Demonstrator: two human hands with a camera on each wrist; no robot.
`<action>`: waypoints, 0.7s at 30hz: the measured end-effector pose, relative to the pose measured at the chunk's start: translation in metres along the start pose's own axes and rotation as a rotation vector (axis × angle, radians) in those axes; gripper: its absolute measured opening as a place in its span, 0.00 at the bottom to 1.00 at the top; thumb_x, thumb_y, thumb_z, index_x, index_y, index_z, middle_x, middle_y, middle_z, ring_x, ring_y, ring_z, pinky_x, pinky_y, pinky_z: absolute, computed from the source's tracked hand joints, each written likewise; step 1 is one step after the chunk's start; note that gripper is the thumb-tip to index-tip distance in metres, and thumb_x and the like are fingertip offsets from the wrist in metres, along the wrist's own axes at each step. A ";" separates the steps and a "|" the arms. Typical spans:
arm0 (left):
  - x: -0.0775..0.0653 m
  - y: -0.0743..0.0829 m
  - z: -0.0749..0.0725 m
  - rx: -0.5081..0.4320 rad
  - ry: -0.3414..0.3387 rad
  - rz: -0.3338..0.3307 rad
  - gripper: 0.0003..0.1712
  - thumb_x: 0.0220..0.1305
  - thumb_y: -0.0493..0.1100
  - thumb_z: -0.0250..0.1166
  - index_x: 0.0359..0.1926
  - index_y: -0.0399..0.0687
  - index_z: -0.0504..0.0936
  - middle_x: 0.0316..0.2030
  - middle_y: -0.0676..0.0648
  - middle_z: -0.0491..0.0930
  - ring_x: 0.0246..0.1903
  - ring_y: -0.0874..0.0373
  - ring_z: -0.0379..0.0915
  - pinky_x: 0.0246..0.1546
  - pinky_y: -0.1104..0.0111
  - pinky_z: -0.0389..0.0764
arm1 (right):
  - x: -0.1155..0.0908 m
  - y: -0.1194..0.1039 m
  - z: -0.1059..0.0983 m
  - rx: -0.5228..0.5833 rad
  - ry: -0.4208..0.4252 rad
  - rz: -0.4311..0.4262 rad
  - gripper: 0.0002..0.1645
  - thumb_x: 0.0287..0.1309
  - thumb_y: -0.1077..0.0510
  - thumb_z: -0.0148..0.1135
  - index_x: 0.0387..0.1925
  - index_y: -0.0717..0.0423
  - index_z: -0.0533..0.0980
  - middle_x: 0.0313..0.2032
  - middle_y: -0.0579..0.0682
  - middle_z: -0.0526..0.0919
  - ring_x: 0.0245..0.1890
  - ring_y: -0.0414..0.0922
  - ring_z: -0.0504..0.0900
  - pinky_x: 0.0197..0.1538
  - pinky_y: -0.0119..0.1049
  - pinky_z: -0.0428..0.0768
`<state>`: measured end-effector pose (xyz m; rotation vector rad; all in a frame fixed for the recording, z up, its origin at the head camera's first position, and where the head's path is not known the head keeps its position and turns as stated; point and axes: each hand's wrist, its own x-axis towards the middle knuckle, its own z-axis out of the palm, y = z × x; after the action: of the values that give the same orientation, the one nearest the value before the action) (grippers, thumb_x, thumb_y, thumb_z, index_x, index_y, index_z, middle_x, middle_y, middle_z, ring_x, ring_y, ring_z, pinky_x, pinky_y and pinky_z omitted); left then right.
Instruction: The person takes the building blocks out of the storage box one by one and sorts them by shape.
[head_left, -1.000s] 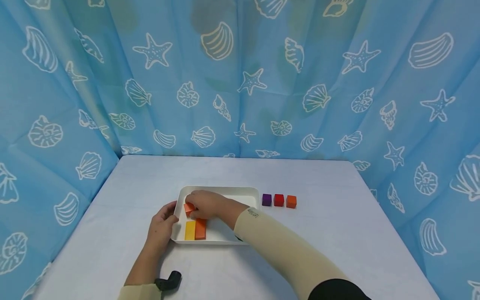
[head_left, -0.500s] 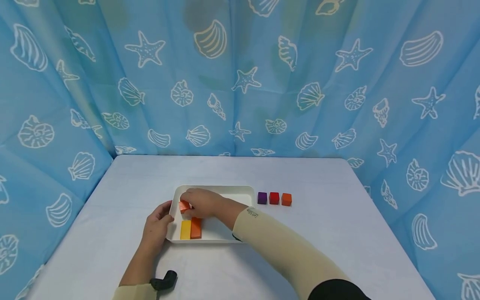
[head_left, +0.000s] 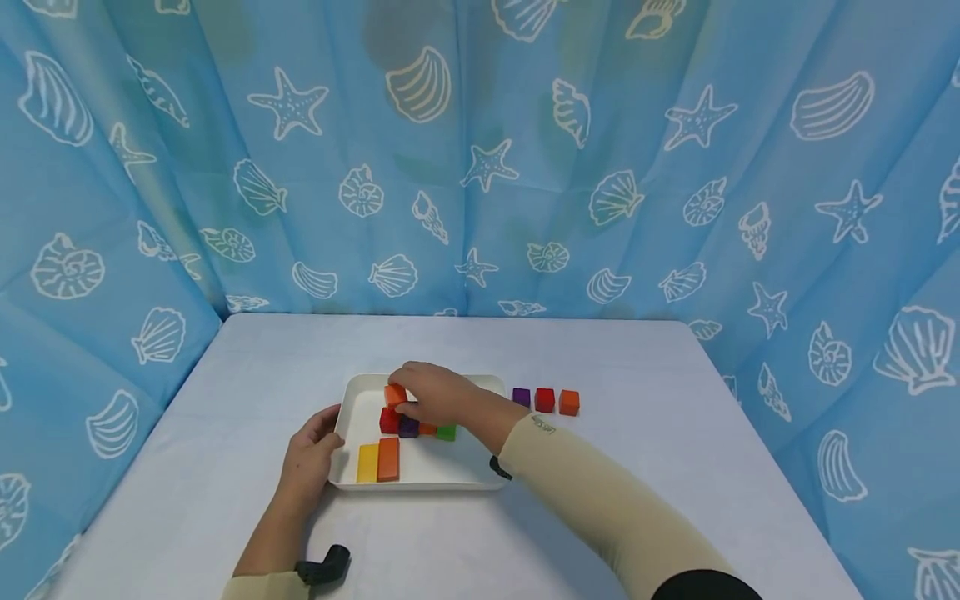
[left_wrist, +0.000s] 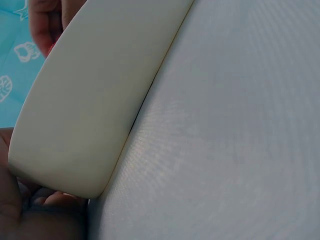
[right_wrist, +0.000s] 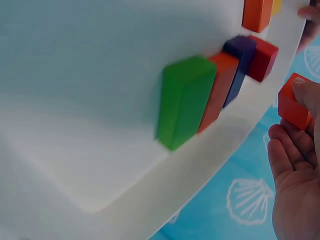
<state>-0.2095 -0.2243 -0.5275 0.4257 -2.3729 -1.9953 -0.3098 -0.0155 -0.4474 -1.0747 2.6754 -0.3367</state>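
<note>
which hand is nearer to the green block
Right: the right hand is close to the green block, partly hiding it in the head view while pinching an orange block. The left hand is farther off, gripping the tray at its left edge.

One tray (head_left: 450, 468), seemingly four orange blocks (head_left: 388, 459) (head_left: 395, 397) (head_left: 427, 429) (head_left: 569, 403), two red (head_left: 388, 420) (head_left: 545, 400), two purple (head_left: 408, 427) (head_left: 522, 397), one yellow (head_left: 367, 463), one green (head_left: 447, 432)

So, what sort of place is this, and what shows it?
Probably a staged workspace, though the wider room is out of view: a white table, a blue shell-print curtain behind and at both sides, and a tray of coloured blocks.
</note>
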 end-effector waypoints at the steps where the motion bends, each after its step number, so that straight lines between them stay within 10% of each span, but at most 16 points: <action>1: 0.000 -0.001 0.000 0.003 0.000 0.001 0.35 0.71 0.33 0.51 0.79 0.39 0.64 0.79 0.37 0.61 0.79 0.41 0.54 0.77 0.48 0.59 | -0.004 0.004 -0.002 0.009 0.004 0.009 0.28 0.71 0.49 0.70 0.68 0.50 0.78 0.53 0.43 0.82 0.54 0.39 0.79 0.63 0.32 0.79; 21: -0.002 -0.001 0.001 0.002 0.007 0.007 0.35 0.71 0.32 0.50 0.79 0.38 0.64 0.79 0.37 0.62 0.78 0.40 0.55 0.77 0.48 0.59 | -0.103 0.098 -0.011 0.219 0.274 0.176 0.25 0.68 0.57 0.73 0.64 0.53 0.80 0.54 0.49 0.81 0.56 0.54 0.81 0.57 0.43 0.86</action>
<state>-0.2080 -0.2231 -0.5285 0.4232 -2.3689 -1.9861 -0.3042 0.1265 -0.4520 -0.7715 2.8559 -0.7711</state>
